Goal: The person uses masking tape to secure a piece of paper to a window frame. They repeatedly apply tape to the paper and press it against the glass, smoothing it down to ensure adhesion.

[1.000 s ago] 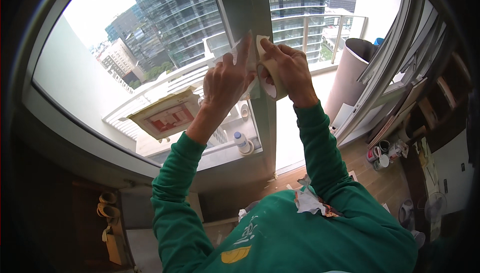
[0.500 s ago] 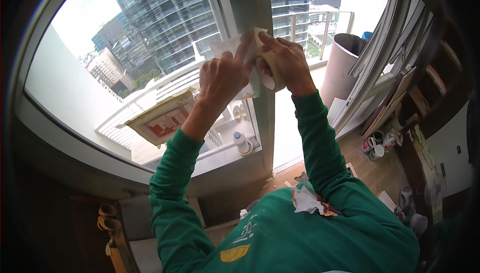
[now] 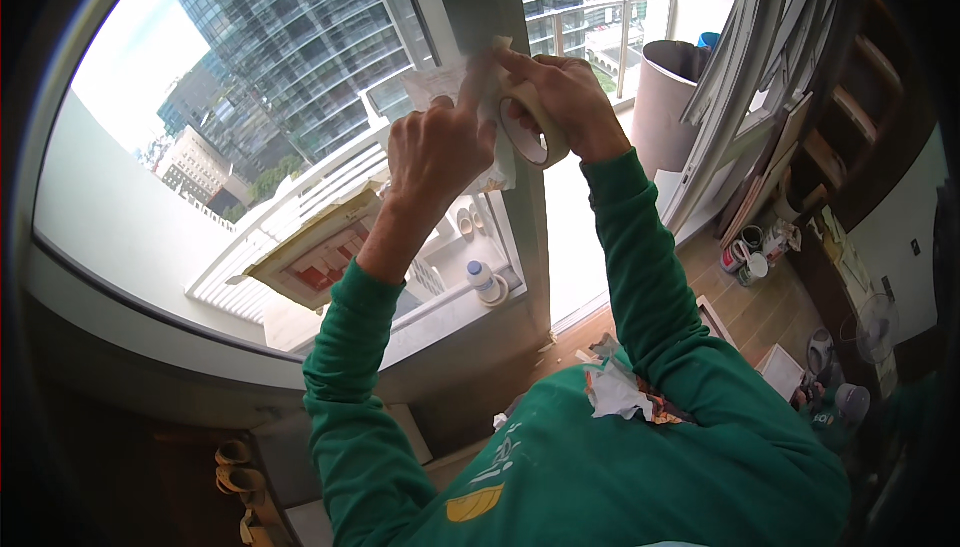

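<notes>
Down on the grey window sill (image 3: 440,312) stands a small white plastic bottle with a blue cap (image 3: 484,280), lid on, contents hidden; further right on the wooden floor sit small open paint tins (image 3: 745,252) (what is in them is too small to tell). Up at the grey window post (image 3: 500,97), the right hand (image 3: 565,97) has its fingers closed around a beige roll of masking tape (image 3: 530,132), held up against the post. The left hand (image 3: 435,152) — fingers curled, forefinger stretched up — presses a crumpled sheet of white paper (image 3: 440,82) to the glass just beside the roll. Since half a second ago both hands sit a touch lower, and the roll's open centre now faces us.
</notes>
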`<action>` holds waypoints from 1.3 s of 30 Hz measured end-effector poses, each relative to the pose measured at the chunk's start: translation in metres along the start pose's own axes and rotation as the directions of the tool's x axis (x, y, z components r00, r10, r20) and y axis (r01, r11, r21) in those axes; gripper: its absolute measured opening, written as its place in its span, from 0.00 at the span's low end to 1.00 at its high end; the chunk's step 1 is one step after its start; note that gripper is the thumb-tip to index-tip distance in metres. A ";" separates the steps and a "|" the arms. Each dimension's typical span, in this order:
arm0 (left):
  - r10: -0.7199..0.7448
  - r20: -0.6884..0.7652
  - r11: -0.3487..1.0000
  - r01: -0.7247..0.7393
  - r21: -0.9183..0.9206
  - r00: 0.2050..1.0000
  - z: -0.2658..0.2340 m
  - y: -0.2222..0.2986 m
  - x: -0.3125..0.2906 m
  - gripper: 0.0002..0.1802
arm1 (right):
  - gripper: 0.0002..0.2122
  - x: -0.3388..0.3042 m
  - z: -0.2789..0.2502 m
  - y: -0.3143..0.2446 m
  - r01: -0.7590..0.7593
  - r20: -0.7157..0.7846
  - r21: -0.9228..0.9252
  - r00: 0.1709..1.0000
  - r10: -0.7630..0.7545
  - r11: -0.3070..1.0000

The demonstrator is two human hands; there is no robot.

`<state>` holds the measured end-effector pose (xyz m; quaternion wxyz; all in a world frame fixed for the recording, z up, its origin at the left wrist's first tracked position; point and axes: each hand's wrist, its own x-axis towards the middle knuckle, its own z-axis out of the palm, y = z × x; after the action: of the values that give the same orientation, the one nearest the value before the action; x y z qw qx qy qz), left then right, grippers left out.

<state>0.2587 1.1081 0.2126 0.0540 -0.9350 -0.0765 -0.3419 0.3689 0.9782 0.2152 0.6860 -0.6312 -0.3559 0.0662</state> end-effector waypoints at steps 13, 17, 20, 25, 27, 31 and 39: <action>0.014 -0.123 0.999 -0.018 -0.037 0.992 0.010 -0.007 0.000 0.50 | 0.23 0.010 -0.008 0.006 0.314 0.129 -0.167 0.947 -0.295 0.935; 0.025 -0.134 0.991 -0.042 -0.130 0.991 -0.009 -0.009 0.000 0.49 | 0.23 0.013 -0.006 0.007 0.442 0.172 -0.403 0.896 -0.408 0.801; -0.144 -0.241 0.923 0.042 -0.384 0.960 -0.032 -0.019 -0.022 0.44 | 0.23 0.018 -0.003 0.005 0.223 0.101 -0.322 0.974 -0.201 0.920; -0.679 0.037 0.290 0.315 -0.904 0.733 -0.079 -0.074 -0.095 0.32 | 0.09 0.014 -0.008 -0.013 -0.212 0.084 -0.178 0.970 0.230 0.961; -0.704 0.159 0.035 0.257 -0.966 0.692 -0.073 -0.099 -0.131 0.34 | 0.11 0.011 0.000 -0.015 -0.001 0.150 -0.264 0.988 0.042 0.964; -0.470 0.272 -0.189 0.205 -0.960 0.840 -0.048 -0.046 -0.121 0.23 | 0.21 0.012 0.002 -0.010 -0.036 0.061 -0.076 0.997 0.041 0.996; 0.343 -0.164 0.931 -0.359 -0.074 0.925 -0.060 0.017 -0.002 0.30 | 0.14 0.014 -0.003 0.001 0.151 0.047 -0.025 0.988 -0.150 0.988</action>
<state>0.2226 1.0816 0.2564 0.0719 -0.9070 0.1140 -0.3989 0.3808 0.9837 0.2197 0.6717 -0.6106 -0.4190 0.0233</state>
